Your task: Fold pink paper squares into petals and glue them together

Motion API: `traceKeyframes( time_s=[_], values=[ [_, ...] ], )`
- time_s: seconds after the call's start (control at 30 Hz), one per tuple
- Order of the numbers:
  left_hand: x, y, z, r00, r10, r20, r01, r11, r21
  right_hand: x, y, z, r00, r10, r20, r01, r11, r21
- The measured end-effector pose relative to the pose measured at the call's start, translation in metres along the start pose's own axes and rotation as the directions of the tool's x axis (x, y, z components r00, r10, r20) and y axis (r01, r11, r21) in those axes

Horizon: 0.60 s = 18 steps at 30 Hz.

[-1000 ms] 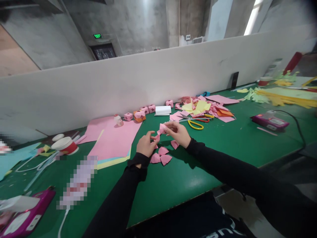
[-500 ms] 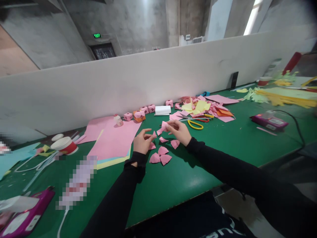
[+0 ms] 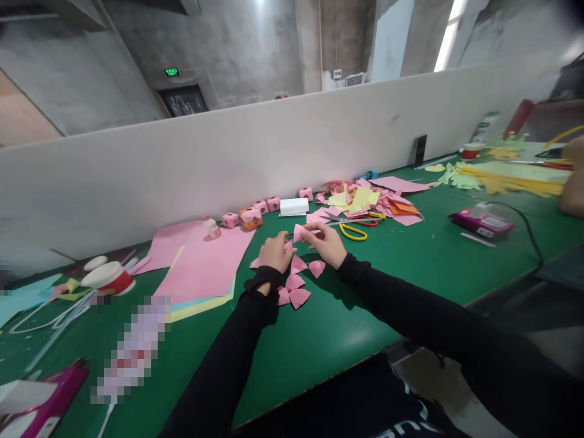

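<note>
My right hand [image 3: 329,244] pinches a folded pink paper piece [image 3: 298,233] between thumb and fingertips, raised over the table. Close beside it on the left, my left hand [image 3: 274,252] is closed, back toward me. A bit of pink paper [image 3: 288,246] shows between its thumb and finger, partly hidden. Below the hands, several more folded pink pieces lie on the green table, among them a cupped piece [image 3: 316,268] by my right wrist and a pointed piece [image 3: 300,298] nearer me. Others are partly covered by my left hand and wrist.
Scissors with yellow handles [image 3: 353,232] lie behind my right hand, before a heap of paper scraps [image 3: 365,198]. Pink sheets [image 3: 201,267], a small bottle [image 3: 212,227] and a paper cup [image 3: 109,278] stand left. Another person's arm [image 3: 573,179] is at the right edge.
My left hand has moved right and turned, coming close to the piece in my right hand. The view has shifted slightly, and another person's arm has appeared at the right edge.
</note>
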<state>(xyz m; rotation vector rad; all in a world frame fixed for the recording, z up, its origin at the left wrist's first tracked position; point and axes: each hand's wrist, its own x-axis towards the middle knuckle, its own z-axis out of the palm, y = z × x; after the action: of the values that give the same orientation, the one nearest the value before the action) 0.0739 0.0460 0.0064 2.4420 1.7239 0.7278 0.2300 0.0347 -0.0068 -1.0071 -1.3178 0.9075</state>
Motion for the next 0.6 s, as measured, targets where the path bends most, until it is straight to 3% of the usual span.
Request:
traceKeyframes(
  time_s=[0.13,0.27,0.43,0.6],
  values=[
    [0.002,-0.001,0.0,1.0,0.023,-0.02,-0.022,1.0,0.013,0.0,-0.003,-0.001,1.0,-0.003,0.004,0.003,1.0,-0.018],
    [0.001,-0.015,-0.008,0.99,-0.089,-0.112,0.071,0.985,-0.155,-0.001,-0.005,-0.001,1.0,-0.008,-0.006,0.008,1.0,-0.017],
    [0.001,-0.019,-0.001,0.994,0.106,0.003,-0.105,0.985,-0.139,0.0,-0.003,-0.001,1.0,0.012,-0.016,-0.012,1.0,0.011],
    [0.001,-0.008,0.009,0.986,0.142,-0.087,-0.15,0.984,-0.095,0.0,-0.002,-0.002,1.0,0.006,-0.008,-0.006,1.0,0.007]
  ],
)
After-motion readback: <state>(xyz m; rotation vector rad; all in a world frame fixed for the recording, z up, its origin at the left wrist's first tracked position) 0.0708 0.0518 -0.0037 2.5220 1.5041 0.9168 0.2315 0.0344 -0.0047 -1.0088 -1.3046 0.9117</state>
